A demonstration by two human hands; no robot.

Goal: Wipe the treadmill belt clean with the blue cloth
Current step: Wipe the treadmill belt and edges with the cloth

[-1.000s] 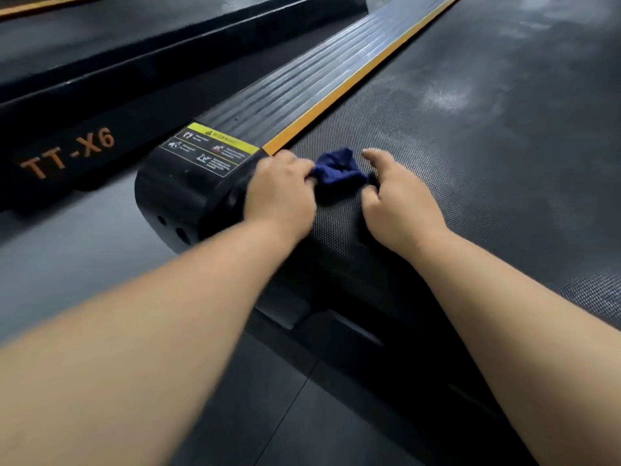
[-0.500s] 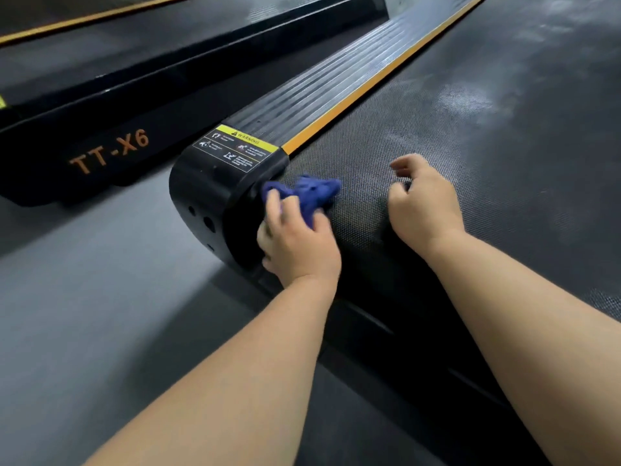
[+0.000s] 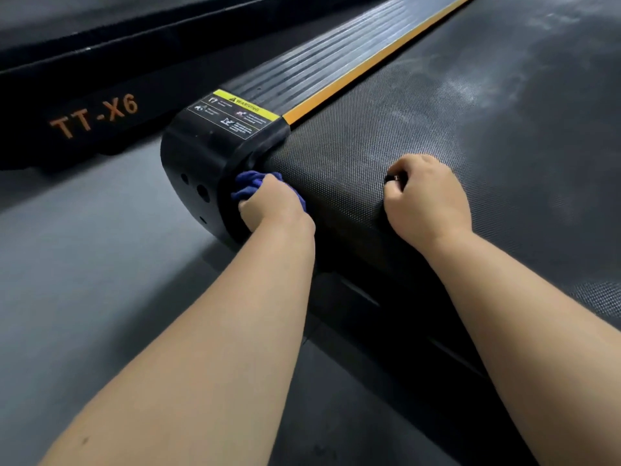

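1. Left hand point(image 3: 272, 205) is down at the rear left corner of the machine, fingers curled tight round the blue cloth point(image 3: 250, 185), which is bunched into a wad.
2. The cloth sits right in the groove where the treadmill belt point(image 3: 437, 129) meets the rounded black end cap point(image 3: 198, 156). It touches both, with a fold poking out past the knuckles towards the cap.
3. Only the upper and left parts of the cloth show; the hand covers the rest.
4. Right hand point(image 3: 426, 200) is further along the same rear edge, well apart from the left. Its fingers are tucked under into a fist and it rests on the belt where the surface curves down over the roller.
5. A small dark spot shows at those curled fingers, too small to say what it is; nothing is plainly held there.
6. The belt itself is black and finely dimpled, with pale dusty smears point(image 3: 554, 45) further up towards the top right.
7. On top of the end cap is a warning label point(image 3: 235, 114) with a yellow band and white pictograms.
8. From the cap, a ribbed black side rail point(image 3: 319, 62) runs away up the frame, with an orange strip point(image 3: 369, 65) between it and the belt.
9. Off to the left, across a stretch of grey floor point(image 3: 84, 247), sits a second machine point(image 3: 40, 79) lettered "TT-X6" in orange.
10. Both forearms are bare, reaching in from the bottom of the view.
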